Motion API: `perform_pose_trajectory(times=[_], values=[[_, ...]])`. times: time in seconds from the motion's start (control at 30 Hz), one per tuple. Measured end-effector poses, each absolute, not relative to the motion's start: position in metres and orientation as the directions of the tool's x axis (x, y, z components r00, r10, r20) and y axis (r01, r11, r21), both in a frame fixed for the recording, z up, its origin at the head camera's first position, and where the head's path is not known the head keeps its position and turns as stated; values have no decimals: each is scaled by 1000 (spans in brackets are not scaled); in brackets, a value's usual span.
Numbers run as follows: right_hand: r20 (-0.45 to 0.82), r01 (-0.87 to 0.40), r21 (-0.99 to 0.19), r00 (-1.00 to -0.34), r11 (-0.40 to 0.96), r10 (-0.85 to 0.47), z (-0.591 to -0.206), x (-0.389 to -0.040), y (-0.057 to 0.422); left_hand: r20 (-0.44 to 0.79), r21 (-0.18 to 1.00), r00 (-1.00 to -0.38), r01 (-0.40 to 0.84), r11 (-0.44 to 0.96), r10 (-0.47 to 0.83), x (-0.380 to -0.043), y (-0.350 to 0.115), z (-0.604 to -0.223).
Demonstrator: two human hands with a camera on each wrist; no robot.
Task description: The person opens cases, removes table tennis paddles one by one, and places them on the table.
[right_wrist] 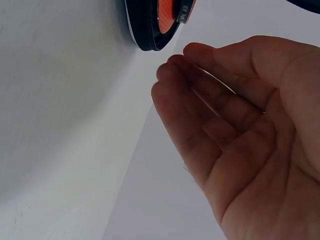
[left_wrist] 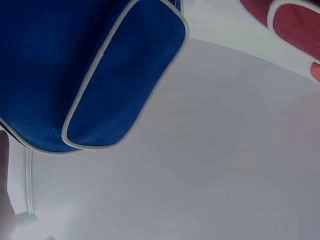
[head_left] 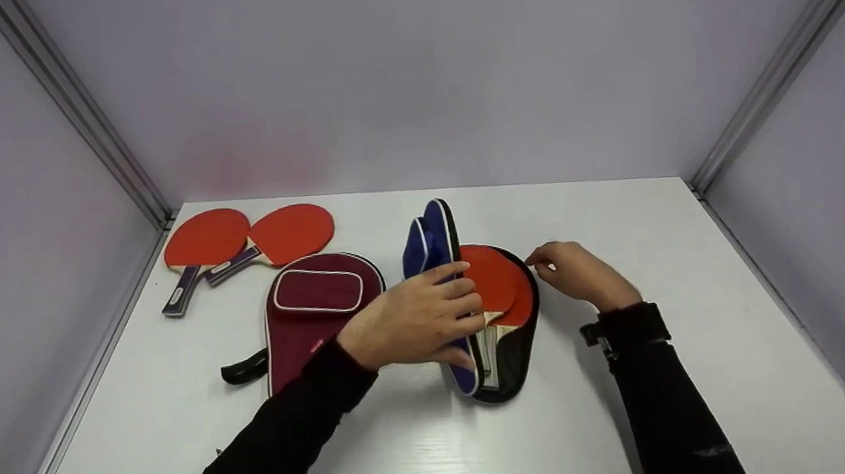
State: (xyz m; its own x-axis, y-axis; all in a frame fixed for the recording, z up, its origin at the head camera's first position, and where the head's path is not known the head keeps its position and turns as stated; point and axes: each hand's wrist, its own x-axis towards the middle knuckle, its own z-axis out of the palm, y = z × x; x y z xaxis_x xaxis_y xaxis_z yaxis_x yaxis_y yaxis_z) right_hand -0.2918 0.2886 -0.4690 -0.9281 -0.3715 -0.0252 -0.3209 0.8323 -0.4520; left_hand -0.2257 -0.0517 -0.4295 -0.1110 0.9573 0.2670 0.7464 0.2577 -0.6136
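Observation:
A blue table tennis paddle case, its lid (head_left: 439,225) raised nearly upright, lies open with a black inside (head_left: 516,357). Two red paddles (head_left: 491,280) rest in it, overlapping, handles toward the near end. My left hand (head_left: 420,315) grips the lid, with its fingers wrapped over the edge. In the left wrist view, the lid's white-piped pocket (left_wrist: 130,75) fills the upper left. My right hand (head_left: 577,271) is at the case's right rim, its fingers loosely bent and thumb close to the index finger. The right wrist view shows its fingertips just below the zippered rim (right_wrist: 145,30).
Left of the blue case lies a closed maroon paddle case (head_left: 310,334) with a black strap (head_left: 246,368). Two more red paddles, one farther left (head_left: 207,237) and one beside it (head_left: 294,232), lie behind it. Grey panels (head_left: 456,78) enclose the white table (head_left: 423,452).

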Motion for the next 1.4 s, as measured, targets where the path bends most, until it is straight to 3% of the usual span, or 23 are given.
perform_pose_trajectory(times=[0.3,0.57,0.77,1.1,1.23,1.4], values=[[-106,-276,-471,-925,838,-364,-469,-292,290,332,-549,-172,764,338,927,-228,-74,-424],[-103,-283,-458,-925,843,-366,-471,-293,290,307,-464,-292,785,410,906,-228,-93,-425],[-104,-275,-457,-928,846,-358,-473,-294,290,256,-344,-398,814,468,881,-226,-103,-428],[-84,-299,-444,-925,845,-371,-473,-292,288,81,-161,-632,755,636,771,-222,-114,-439],[-74,-302,-453,-925,839,-373,-471,-290,286,24,-85,-682,727,682,731,-222,-118,-446],[-60,-307,-456,-926,835,-374,-468,-290,283,-9,-77,-715,697,713,699,-224,-121,-457]])
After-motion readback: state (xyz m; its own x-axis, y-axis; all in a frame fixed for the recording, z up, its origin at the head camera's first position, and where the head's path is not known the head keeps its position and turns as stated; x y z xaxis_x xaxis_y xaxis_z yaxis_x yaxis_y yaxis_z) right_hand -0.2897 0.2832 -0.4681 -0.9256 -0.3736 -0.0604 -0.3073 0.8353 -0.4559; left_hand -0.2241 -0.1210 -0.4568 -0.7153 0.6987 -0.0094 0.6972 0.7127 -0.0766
